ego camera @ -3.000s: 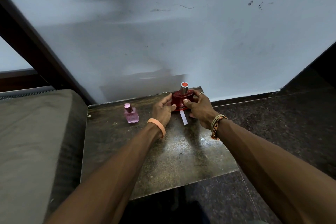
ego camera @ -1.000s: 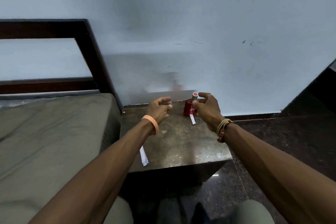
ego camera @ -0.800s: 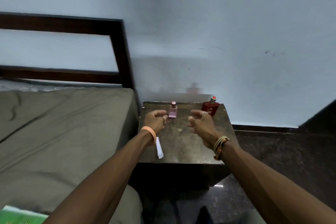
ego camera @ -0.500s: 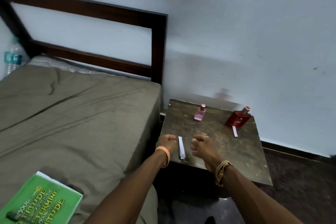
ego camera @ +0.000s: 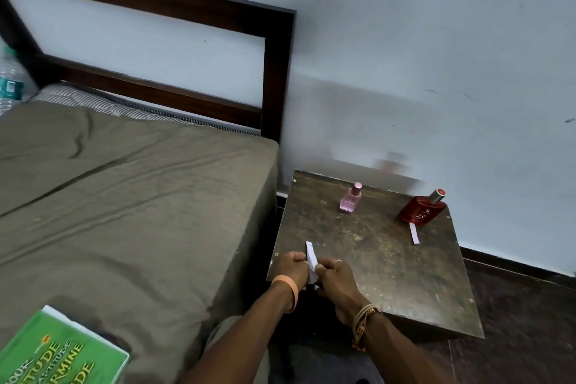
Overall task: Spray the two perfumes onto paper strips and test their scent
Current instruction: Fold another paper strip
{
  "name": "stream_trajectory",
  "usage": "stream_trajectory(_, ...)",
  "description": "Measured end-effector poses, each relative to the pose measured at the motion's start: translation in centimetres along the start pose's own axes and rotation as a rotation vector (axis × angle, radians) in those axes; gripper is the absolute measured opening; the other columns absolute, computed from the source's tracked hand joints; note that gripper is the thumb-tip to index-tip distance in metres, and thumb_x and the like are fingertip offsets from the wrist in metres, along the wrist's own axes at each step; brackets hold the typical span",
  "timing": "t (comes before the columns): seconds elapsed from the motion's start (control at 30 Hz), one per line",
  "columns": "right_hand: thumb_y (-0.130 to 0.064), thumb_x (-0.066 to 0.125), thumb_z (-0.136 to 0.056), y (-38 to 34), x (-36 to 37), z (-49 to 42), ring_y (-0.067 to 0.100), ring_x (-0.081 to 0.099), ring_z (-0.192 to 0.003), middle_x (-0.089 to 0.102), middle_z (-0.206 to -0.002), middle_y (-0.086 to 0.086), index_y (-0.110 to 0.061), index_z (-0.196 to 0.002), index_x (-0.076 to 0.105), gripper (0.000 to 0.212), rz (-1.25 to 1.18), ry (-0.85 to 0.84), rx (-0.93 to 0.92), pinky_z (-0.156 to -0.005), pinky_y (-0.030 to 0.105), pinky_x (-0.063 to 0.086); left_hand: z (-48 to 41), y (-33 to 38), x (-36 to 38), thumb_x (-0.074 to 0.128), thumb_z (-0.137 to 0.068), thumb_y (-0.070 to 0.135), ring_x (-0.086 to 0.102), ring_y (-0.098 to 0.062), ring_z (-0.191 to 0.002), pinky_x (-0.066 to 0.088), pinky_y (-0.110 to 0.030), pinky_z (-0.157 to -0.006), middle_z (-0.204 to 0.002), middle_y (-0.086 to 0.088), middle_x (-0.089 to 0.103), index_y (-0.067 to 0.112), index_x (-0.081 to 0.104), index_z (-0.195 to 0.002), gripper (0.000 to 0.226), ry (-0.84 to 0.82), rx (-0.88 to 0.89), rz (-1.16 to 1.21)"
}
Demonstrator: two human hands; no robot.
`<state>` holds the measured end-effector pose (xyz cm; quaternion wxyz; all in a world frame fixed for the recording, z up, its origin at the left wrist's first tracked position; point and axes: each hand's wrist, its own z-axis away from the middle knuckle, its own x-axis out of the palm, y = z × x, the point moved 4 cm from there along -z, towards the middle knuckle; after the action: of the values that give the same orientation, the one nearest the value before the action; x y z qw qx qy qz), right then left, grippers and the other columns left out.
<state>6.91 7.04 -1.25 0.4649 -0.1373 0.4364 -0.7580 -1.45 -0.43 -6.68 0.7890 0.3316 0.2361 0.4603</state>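
Note:
A small pink perfume bottle (ego camera: 350,199) stands at the back of the dark side table (ego camera: 389,274). A red perfume bottle (ego camera: 421,207) stands at the back right corner, with a white paper strip (ego camera: 414,234) lying in front of it. At the table's near left corner, a second white paper strip (ego camera: 310,260) sits between my hands. My left hand (ego camera: 290,266) and my right hand (ego camera: 335,277) both pinch this strip with curled fingers.
A bed with an olive sheet (ego camera: 124,212) and dark wooden headboard (ego camera: 274,78) lies left of the table. A green book (ego camera: 59,352) rests on the bed near me. A water bottle (ego camera: 7,81) stands at the far left. The wall is close behind the table.
Both hands left the red bottle and drew back to the table's near left corner, closing on the second paper strip. The view swung left, showing more bed.

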Motion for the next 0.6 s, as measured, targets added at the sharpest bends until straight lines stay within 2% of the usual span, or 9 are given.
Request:
stream_trajectory(0.1,0.003,0.05,-0.095,0.6,0.1,-0.4,0.024,0.069,-0.077,0.074,-0.09,0.018,-0.003,-0.1,0.073,0.024,-0.043,0.007,-0.018,-0.064,0.031,0.054,-1.3,-1.4,0.1,0.072,-0.068,0.016,0.071,-0.031,-0.084,0.057,-0.046,-0.082,-0.089,-0.018,0.072,0.012,0.066,-0.093,0.026,0.008,-0.024,0.004)
stream_trajectory(0.17,0.001,0.052,-0.095,0.8,-0.1,-0.5,0.027,0.072,-0.081,0.076,-0.089,0.016,-0.004,-0.101,0.073,0.023,-0.088,0.005,-0.019,-0.071,0.037,0.059,-0.8,-1.2,0.2,0.071,-0.079,0.014,0.069,-0.031,-0.082,0.057,-0.046,-0.083,-0.089,-0.02,0.071,0.004,0.066,-0.097,0.021,0.003,-0.023,0.024)
stream_trajectory(0.23,-0.001,0.052,-0.098,0.7,-0.3,-0.1,0.028,0.074,-0.084,0.077,-0.089,0.013,-0.006,-0.102,0.073,0.022,-0.143,-0.018,-0.013,-0.077,0.04,0.061,1.2,0.1,0.4,0.066,-0.087,0.013,0.066,-0.026,-0.068,0.059,-0.034,-0.07,-0.079,-0.016,0.069,-0.004,0.066,-0.099,0.02,-0.034,-0.002,0.043)
stream_trajectory(0.3,-0.001,0.05,-0.098,0.4,-0.6,0.3,0.027,0.074,-0.08,0.077,-0.089,0.015,-0.006,-0.103,0.073,0.023,-0.189,-0.043,0.002,-0.072,0.037,0.061,2.2,0.6,0.6,0.06,-0.092,0.01,0.06,-0.013,-0.052,0.051,-0.022,-0.051,-0.069,-0.009,0.063,0.001,0.065,-0.093,0.01,-0.078,-0.012,0.066)
stream_trajectory(0.4,-0.003,0.051,-0.096,0.2,-1.5,0.5,0.031,0.074,-0.082,0.076,-0.09,0.018,-0.002,-0.106,0.07,0.022,-0.255,-0.009,0.028,-0.067,0.035,0.059,3.1,1.5,0.9,0.06,-0.091,0.008,0.058,-0.008,-0.045,0.047,-0.018,-0.046,-0.068,-0.005,0.063,0.01,0.062,-0.088,0.005,-0.1,-0.009,0.074)
stream_trajectory(0.5,-0.016,0.058,-0.094,-0.4,-3.0,1.0,0.03,0.073,-0.074,0.076,-0.084,0.017,-0.001,-0.099,0.07,0.019,-0.313,0.056,0.024,-0.062,0.034,0.056,4.0,2.5,1.4,0.062,-0.089,0.006,0.061,-0.008,-0.052,0.043,-0.012,-0.038,-0.072,-0.004,0.064,0.015,0.06,-0.082,0.012,-0.112,0.03,0.031)
stream_trajectory(0.6,-0.029,0.068,-0.092,-1.0,-4.9,1.6,0.029,0.075,-0.076,0.077,-0.084,0.014,-0.004,-0.095,0.074,0.025,-0.3,0.084,-0.046,-0.067,0.038,0.061,5.2,3.5,2.8,0.069,-0.083,0.006,0.062,-0.015,-0.063,0.049,-0.019,-0.052,-0.074,-0.008,0.068,0.018,0.066,-0.078,0.013,-0.209,0.087,-0.062)
